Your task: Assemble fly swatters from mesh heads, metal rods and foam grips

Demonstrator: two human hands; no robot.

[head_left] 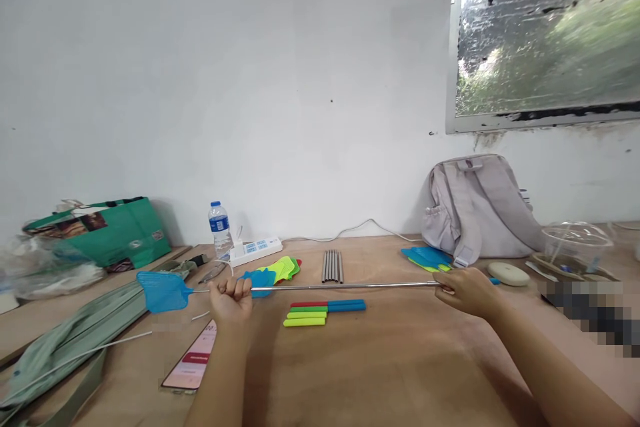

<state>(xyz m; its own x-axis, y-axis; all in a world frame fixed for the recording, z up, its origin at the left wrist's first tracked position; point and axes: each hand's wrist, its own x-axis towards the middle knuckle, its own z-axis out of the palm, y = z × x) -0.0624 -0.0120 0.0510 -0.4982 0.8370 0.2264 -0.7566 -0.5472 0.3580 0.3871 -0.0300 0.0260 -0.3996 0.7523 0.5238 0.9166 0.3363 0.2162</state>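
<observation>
Both hands are stretching a fly swatter [300,287] out above the table [400,360].
Left hand [231,298] is clenching the rod near the blue head [163,291] — right hand [465,289] is grasping the far end; the next pull needs a steady, straight grip, I think.

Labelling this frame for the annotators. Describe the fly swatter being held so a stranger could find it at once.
On the wooden table below the white wall, a thin metal rod runs left to right above the surface, held in both hands: left hand fisted round it, right hand at its far end. That is the fly swatter; its blue mesh head sticks out beyond the left hand, unlike the loose swatter heads lying flat behind.
</observation>
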